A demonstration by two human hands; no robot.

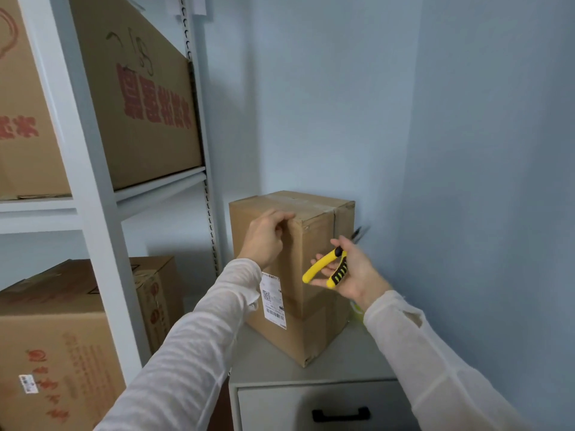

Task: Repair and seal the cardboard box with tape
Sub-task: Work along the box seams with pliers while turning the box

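Note:
A tall brown cardboard box (314,275) stands on a grey cabinet (280,362), its top flaps closed under clear tape and a white shipping label on its left face. My left hand (264,237) rests against the box's upper front corner with the fingers curled over the edge. To the right of the box, my right hand (351,272) grips yellow-and-black handled scissors (329,269), whose dark blades point up and right and are blurred. A yellowish roll, possibly tape (357,311), peeks out behind my right wrist.
A white metal shelf rack (93,194) on the left holds large printed cartons (133,98), with more cartons (62,337) below. Pale blue walls close the corner behind and to the right. The cabinet has a drawer with a black handle (340,413).

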